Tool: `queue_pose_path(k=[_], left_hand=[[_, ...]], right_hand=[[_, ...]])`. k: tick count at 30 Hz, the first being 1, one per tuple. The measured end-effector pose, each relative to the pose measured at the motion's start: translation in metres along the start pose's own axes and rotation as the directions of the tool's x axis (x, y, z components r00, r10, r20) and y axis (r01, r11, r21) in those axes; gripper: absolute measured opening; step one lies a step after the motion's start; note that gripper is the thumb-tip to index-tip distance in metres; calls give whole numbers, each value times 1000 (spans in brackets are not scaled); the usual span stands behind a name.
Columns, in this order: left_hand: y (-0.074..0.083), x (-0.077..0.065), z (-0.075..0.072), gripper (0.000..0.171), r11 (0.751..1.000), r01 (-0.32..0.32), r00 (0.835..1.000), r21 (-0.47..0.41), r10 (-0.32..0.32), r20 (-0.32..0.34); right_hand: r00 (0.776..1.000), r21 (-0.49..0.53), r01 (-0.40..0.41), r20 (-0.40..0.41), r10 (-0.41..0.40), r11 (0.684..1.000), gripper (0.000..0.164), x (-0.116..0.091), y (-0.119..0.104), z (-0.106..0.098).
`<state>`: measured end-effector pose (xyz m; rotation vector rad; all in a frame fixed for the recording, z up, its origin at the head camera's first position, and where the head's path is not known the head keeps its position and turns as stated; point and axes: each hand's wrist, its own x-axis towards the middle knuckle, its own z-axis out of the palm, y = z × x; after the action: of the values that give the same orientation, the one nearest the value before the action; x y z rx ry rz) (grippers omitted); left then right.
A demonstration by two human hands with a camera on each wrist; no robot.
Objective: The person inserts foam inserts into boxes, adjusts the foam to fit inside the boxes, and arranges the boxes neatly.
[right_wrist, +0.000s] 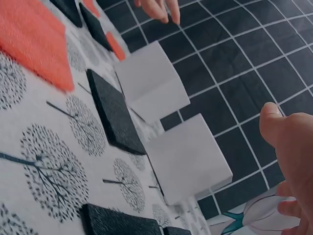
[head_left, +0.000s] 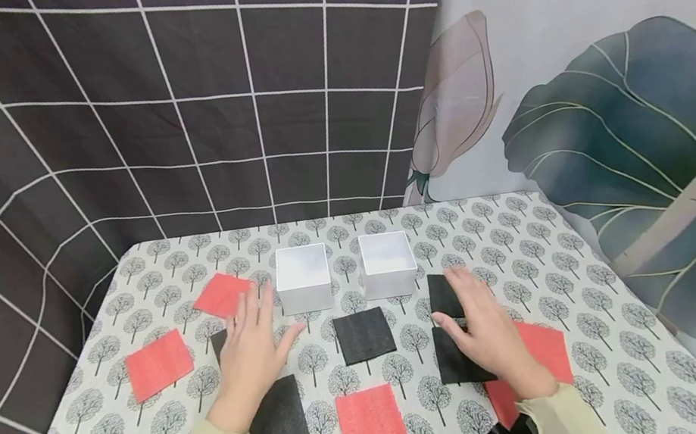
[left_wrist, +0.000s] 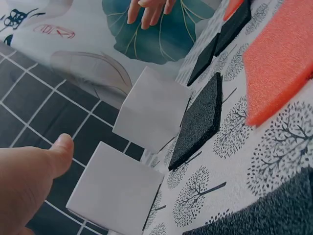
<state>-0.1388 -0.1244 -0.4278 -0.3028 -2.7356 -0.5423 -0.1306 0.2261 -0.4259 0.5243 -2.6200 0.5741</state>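
My left hand [head_left: 251,348] is held over the left of the table, fingers stretched out, thumb spread, holding nothing. Partly hidden under it are two black foam-like squares, one nearer the wrist [head_left: 284,412]. My right hand [head_left: 487,328], also with straight fingers and nothing in its grasp, hovers above two black squares [head_left: 456,360] and two red squares [head_left: 547,349] on the right. Between the hands lie a black square [head_left: 364,335] and a red square [head_left: 372,426]. Two white open-topped boxes, a left one [head_left: 305,289] and a right one [head_left: 389,275], stand behind them.
Two more red squares, one nearer [head_left: 160,364] and one farther [head_left: 223,294], lie left of the left hand. A tree-print cloth [head_left: 115,433] covers the table. Behind it hangs a dark grid curtain [head_left: 215,124]; a leaf-print curtain [head_left: 643,121] hangs on the right.
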Motion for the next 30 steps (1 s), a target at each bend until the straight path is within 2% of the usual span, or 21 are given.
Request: queue_pose_path(k=[4,9,14,19,23,26,30], left_hand=[[1,4,3,83,998,11,1000,-63,-13,-19],[2,8,9,80,987,52,998,-152,-57,-29],[3,12,12,73,966,109,992,-233,-119,-29],[1,20,17,73,926,203,977,-319,-214,0],[-2,29,24,76,891,254,964,-376,-267,19],[-4,33,26,77,866,280,955,-415,-293,35],[-5,37,29,78,836,292,950,-464,-308,42]], right_hand=[[1000,62,13,-11,-13,998,64,-3,-5,3],[998,123,-46,42,41,991,58,-8,-14,6],[996,139,-52,81,41,989,55,-15,-22,10],[994,130,-24,108,10,991,48,-23,-31,17],[985,146,-2,173,-23,989,53,-31,-36,23],[971,156,35,228,-70,987,59,-35,-40,28],[944,152,125,285,-165,980,68,-41,-45,34]])
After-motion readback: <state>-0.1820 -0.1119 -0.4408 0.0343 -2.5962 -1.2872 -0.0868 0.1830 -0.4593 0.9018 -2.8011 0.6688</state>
